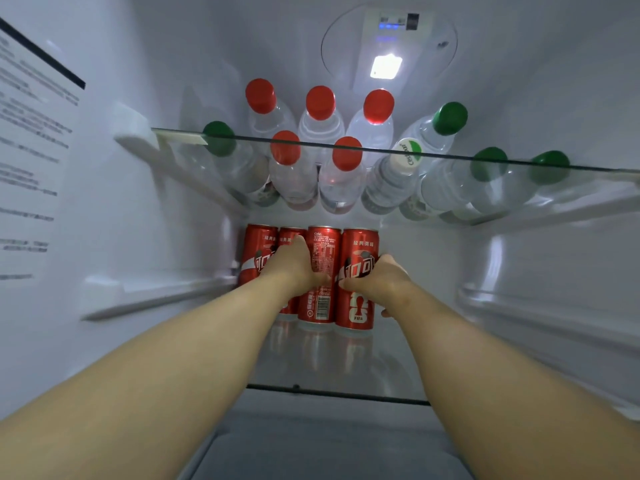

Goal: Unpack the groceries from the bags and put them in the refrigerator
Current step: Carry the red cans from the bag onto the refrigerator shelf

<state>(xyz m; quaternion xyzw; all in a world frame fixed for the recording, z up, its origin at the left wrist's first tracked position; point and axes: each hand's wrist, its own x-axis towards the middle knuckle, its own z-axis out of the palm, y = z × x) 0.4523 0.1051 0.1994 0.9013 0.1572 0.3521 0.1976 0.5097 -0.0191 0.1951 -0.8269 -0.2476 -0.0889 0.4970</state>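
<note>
Both bare forearms extend into the refrigerator (554,98) above the lower glass shelf (346,375), on which four red cans stand upright in one row, side by side and touching.

Left hand (294,268): curled. The thumb lies across the front of the third can (320,303), counted from the left. The fingers run back along that can's left side and cover most of the second can (287,237). The fingertips are hidden, so how far they wrap cannot be told.

Right hand (377,282): curled round the rightmost can (356,313). The thumb crosses the can's front at mid-height, and the fingers pass round its right side. The two thumbs nearly meet where these two cans adjoin.

The leftmost can (258,251) stands just left of the left hand, and whether the hand touches it cannot be told.

Above the cans sits the upper glass shelf (450,154). It carries upright water bottles: red-capped bottles (320,105) at the centre, green-capped bottles (450,118) on both flanks, and one white-capped bottle (406,157). A lit lamp (386,65) is mounted beyond them. A printed label (31,133) covers the left wall.
</note>
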